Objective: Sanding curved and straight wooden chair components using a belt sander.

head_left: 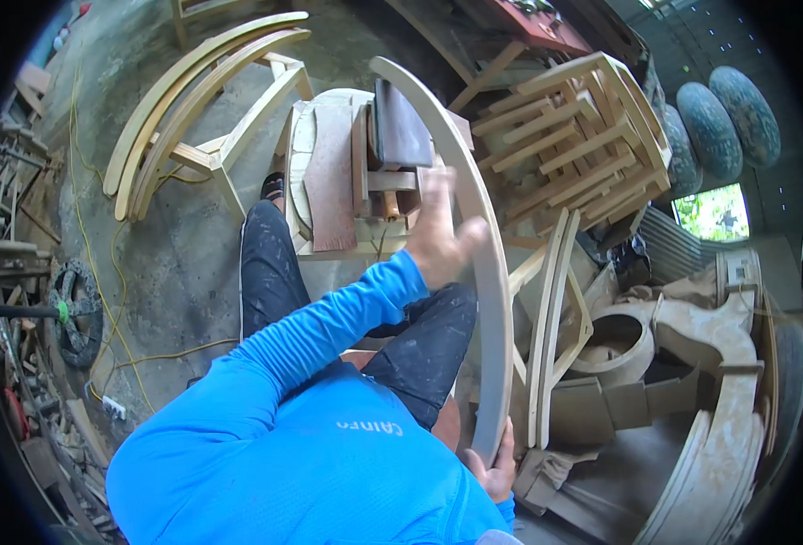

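A long curved wooden piece stands on edge before me, bowed to the right, its far end above the small work stand. My right hand is wrapped round its near end, beside my right hip. Reaching across my lap, my left hand is stretched out with the thumb spread, slightly blurred. It lies against or just beside the inner face of the curved piece; which of the two I cannot tell. On the stand are a brown sheet, a dark flat plate and a short wooden handle.
Curved wooden frames stand at left and right. Slatted wooden frames are stacked beyond. A yellow cord runs over the floor, near a black wheel. Large curved wooden parts crowd the right.
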Available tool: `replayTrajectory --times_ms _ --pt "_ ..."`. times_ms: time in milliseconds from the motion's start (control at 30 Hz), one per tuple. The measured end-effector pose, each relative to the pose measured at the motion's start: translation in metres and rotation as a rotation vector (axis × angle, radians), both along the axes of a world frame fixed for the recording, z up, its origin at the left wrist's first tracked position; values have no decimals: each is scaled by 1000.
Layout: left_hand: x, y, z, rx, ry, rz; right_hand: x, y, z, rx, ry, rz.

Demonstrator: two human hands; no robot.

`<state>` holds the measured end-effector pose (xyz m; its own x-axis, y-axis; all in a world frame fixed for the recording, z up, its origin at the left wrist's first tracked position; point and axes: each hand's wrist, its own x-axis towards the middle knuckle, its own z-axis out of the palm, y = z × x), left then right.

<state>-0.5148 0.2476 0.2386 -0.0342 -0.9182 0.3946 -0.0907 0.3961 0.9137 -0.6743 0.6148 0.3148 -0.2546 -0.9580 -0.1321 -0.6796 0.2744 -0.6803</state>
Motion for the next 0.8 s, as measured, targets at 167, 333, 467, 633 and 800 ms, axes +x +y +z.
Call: replayTrajectory --times_ms 167,333,467,633,800 --pt "-8 -2 -1 1045 1241 -599 -10 55 -26 79 -1103 -155" --pt "-17 11 -52 669 678 -473 -42 79 -81 303 -1763 -249" --pt "-7 9 -30 698 636 -460 -36 64 -95 374 -1883 -97" --pt "2 11 -19 579 451 -312 -52 16 -114 439 -1261 234" --pt "-10 23 -42 509 388 -427 -40 -49 -71 544 -1351 249"
